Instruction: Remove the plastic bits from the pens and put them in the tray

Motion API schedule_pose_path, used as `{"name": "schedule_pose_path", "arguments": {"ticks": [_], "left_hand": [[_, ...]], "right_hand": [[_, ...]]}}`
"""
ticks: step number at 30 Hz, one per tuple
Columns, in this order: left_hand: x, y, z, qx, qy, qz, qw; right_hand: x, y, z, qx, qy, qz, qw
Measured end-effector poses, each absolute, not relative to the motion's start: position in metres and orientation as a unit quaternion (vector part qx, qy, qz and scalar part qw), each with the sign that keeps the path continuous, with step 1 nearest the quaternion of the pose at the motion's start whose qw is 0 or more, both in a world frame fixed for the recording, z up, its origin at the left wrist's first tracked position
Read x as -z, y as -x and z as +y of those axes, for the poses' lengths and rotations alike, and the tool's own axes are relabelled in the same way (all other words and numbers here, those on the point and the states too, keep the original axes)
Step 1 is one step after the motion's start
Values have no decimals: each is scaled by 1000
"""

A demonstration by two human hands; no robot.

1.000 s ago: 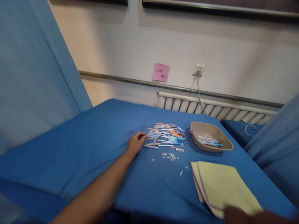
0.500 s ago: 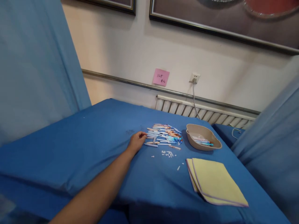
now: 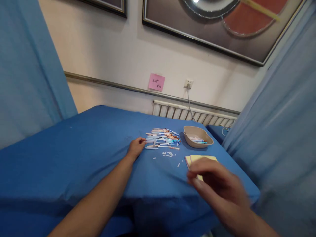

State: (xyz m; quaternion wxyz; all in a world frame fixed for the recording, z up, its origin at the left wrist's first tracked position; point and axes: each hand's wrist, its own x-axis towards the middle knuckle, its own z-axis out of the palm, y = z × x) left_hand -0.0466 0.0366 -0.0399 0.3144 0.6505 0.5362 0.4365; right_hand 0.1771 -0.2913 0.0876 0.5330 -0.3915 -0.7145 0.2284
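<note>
Touching pens [image 3: 163,138]: 1 left hand [image 3: 135,148]; near 1 cloth [image 3: 194,158]: right hand [image 3: 233,200]; fingers' closure unclear.

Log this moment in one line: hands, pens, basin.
left hand: at left edge of pen pile; right hand: raised, blurred, overlapping yellow cloth in view; tan basin: right of pile, holding pens

Indoor room, curtained bay; exact type unclear. Evidence: blue curtains [image 3: 29,65] both sides, pale wall [image 3: 103,46] with large framed picture [image 3: 209,33], wall socket [image 3: 189,82], white radiator [image 3: 182,110] below metal rail [image 3: 111,85], broad surface draped in blue cloth [image 3: 103,131].
</note>
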Motion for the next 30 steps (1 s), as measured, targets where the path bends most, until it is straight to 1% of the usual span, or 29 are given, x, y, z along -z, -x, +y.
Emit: {"name": "schedule_pose_path", "arguments": {"ticks": [1, 3, 6, 8, 10, 13, 18, 25, 27, 30], "left_hand": [[39, 47, 34, -428, -661, 530, 314], [37, 47, 27, -405, -689, 511, 316], [33, 48, 10, -347, -743, 467, 330], [30, 50, -4, -299, -780, 437, 334], [26, 52, -16, -261, -809, 415, 324], [21, 50, -25, -215, -842, 398, 292], [20, 27, -15, -178, -870, 383, 254], [24, -11, 2, -192, -867, 390, 245], [26, -10, 2, -200, -861, 398, 246], [28, -4, -3, -215, -845, 415, 259]], "right_hand": [[-87, -179, -268, -223, 432, -717, 499], [-72, -189, -222, -204, 532, -716, 404], [-26, -217, -167, -175, 633, -707, 263], [5, -235, -145, -156, 662, -704, 205], [26, -246, -129, -151, 671, -704, 176], [39, -247, -109, -188, 665, -699, 181], [41, -228, -78, -225, 630, -711, 217], [47, -198, -36, -229, 611, -715, 250], [49, -195, -29, -243, 607, -710, 262], [50, -199, -30, -287, 598, -684, 304]]}}
